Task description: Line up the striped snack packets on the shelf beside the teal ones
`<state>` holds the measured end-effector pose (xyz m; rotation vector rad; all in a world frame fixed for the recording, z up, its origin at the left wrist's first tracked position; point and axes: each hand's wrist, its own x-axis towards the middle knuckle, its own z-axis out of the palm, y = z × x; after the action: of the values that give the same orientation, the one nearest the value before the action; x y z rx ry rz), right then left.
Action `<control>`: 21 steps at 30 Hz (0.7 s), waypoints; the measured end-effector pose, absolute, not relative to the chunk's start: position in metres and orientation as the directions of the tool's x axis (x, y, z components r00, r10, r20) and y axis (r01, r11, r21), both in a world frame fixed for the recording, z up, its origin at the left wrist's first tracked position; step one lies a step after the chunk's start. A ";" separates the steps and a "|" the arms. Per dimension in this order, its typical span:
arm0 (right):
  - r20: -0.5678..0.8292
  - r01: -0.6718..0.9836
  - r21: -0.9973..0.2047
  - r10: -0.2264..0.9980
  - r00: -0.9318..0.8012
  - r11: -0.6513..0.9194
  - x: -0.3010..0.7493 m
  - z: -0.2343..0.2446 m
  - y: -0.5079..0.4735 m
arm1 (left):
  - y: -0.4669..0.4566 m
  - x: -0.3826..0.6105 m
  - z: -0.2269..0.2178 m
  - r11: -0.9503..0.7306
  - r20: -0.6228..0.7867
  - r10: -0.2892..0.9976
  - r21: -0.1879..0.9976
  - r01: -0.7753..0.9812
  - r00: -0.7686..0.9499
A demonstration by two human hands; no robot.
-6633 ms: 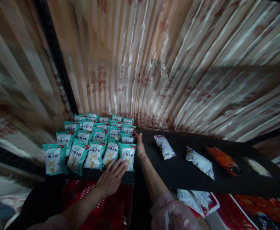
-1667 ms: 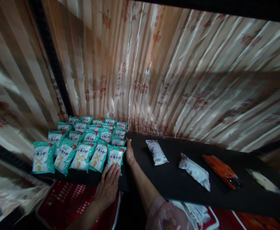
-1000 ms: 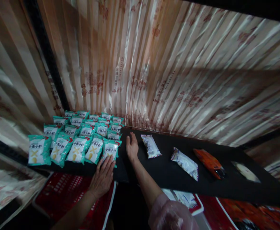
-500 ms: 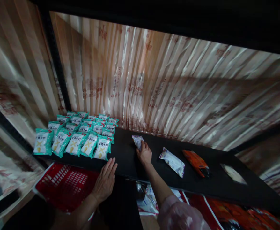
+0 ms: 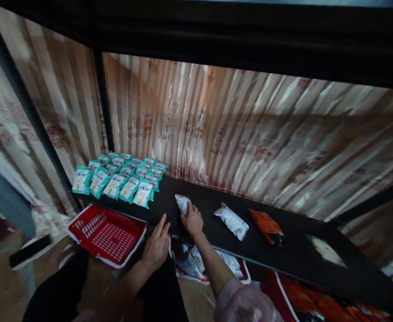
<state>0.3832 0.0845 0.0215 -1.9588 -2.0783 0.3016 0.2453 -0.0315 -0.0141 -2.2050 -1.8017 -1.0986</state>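
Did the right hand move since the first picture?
Yes: the right hand went rightward along the black shelf, from beside the green packets onto the leftmost white packet.

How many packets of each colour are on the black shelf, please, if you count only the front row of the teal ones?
Teal packets, front row: 5
White packets: 2, one partly hidden by the right hand
Orange packet: 1
Pale packet: 1
Total: 9

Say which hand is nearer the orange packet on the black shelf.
Right. The right hand is on a white packet, with another white packet between it and the orange packet; the left hand is farther, by the front edge of the shelf.
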 end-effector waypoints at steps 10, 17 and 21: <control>-0.100 0.393 -0.915 0.995 -0.007 -0.089 0.404 0.021 0.043 | -0.077 0.280 -0.018 -0.225 0.541 0.822 0.594 0.773 -0.177; -0.421 -0.201 -0.877 0.900 -0.118 -0.436 0.408 0.024 0.001 | -0.082 0.294 -0.036 -0.119 0.434 0.822 0.765 0.633 -0.369; -0.445 -0.244 -0.851 0.885 -0.138 -0.466 0.418 0.031 -0.020 | -0.079 0.300 -0.038 -0.139 0.398 0.810 0.844 0.517 -0.432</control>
<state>0.4179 -0.0196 0.0310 -1.2879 -0.7882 1.7273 0.2998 -0.0788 -0.0379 -1.7754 -2.2095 -1.8923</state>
